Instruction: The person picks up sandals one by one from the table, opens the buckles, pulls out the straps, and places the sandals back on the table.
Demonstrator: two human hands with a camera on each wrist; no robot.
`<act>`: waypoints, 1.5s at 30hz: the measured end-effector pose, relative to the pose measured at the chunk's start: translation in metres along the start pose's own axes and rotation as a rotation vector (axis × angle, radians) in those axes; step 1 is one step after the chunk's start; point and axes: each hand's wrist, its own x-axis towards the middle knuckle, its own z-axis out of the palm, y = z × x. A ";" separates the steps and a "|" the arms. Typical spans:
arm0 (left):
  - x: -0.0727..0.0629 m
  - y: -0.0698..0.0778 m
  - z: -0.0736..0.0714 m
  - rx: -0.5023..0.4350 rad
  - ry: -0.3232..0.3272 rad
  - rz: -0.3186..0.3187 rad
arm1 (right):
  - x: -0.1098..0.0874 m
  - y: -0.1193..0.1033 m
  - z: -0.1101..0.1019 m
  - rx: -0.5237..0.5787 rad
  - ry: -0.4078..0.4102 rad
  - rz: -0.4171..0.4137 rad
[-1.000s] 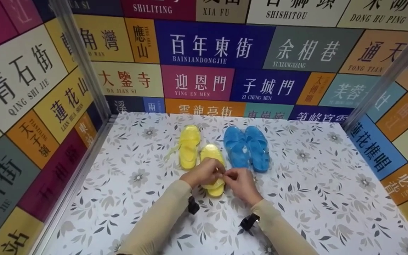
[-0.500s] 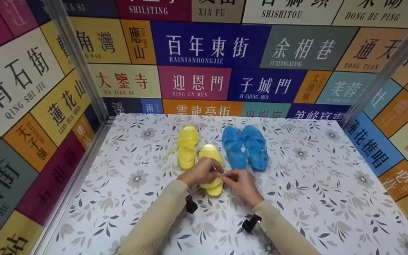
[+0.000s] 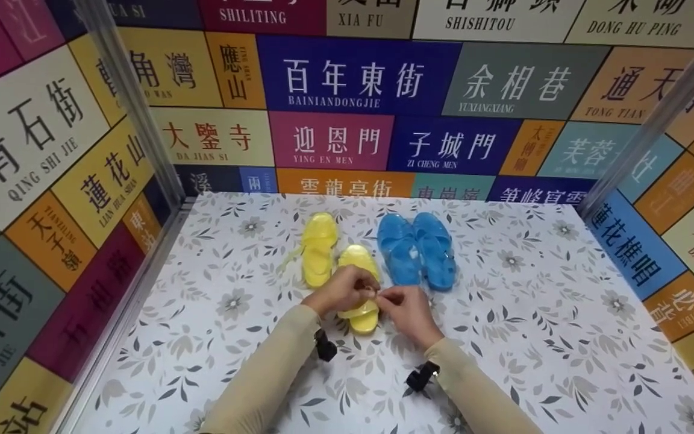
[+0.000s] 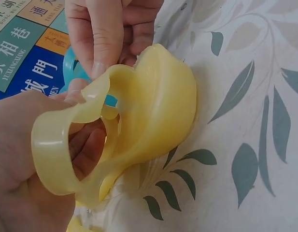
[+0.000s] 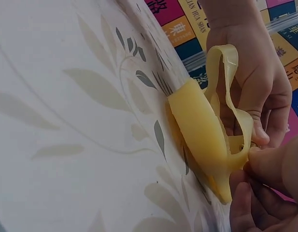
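A yellow jelly sandal lies on the patterned tabletop, partly covered by both hands. My left hand reaches over it from the left, fingers curled at its strap. From the right, my right hand meets it with thumb and forefinger pinching the strap's side. The loose heel strap forms a loop in the left wrist view. In the right wrist view, both hands' fingertips come together at a small metal buckle, mostly hidden by them.
Another yellow sandal lies just behind to the left, its strap sticking out sideways. A pair of blue sandals stands side by side to the right. Sign-covered panels enclose the table at the back and sides.
The hands stay at the yellow sandal's strap, with only slight finger and wrist shifts. The view moved a little early on. The other sandals have not moved.
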 end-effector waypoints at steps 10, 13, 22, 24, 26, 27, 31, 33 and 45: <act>-0.001 -0.007 -0.001 -0.074 0.001 -0.018 | 0.003 -0.001 0.004 0.037 -0.012 0.054; -0.002 -0.009 -0.002 -0.095 -0.013 -0.011 | 0.003 0.002 0.003 0.049 -0.022 0.061; -0.003 -0.007 0.001 -0.090 0.014 -0.031 | 0.003 0.001 0.003 0.005 -0.059 0.083; -0.002 -0.006 0.002 -0.076 0.026 -0.038 | 0.003 0.000 0.003 0.006 -0.061 0.086; -0.001 -0.006 0.003 -0.064 0.038 -0.039 | 0.003 -0.002 0.003 0.014 -0.059 0.091; -0.001 -0.006 0.003 -0.062 0.044 -0.038 | 0.003 -0.003 0.002 0.016 -0.056 0.094; 0.000 -0.005 0.005 -0.069 0.061 -0.053 | 0.003 -0.005 0.002 0.025 -0.037 0.098; 0.000 -0.004 0.006 -0.086 0.069 -0.070 | 0.003 -0.004 0.003 0.027 -0.028 0.097; 0.001 -0.001 0.006 -0.071 0.086 -0.038 | 0.002 0.001 0.005 0.041 -0.010 0.075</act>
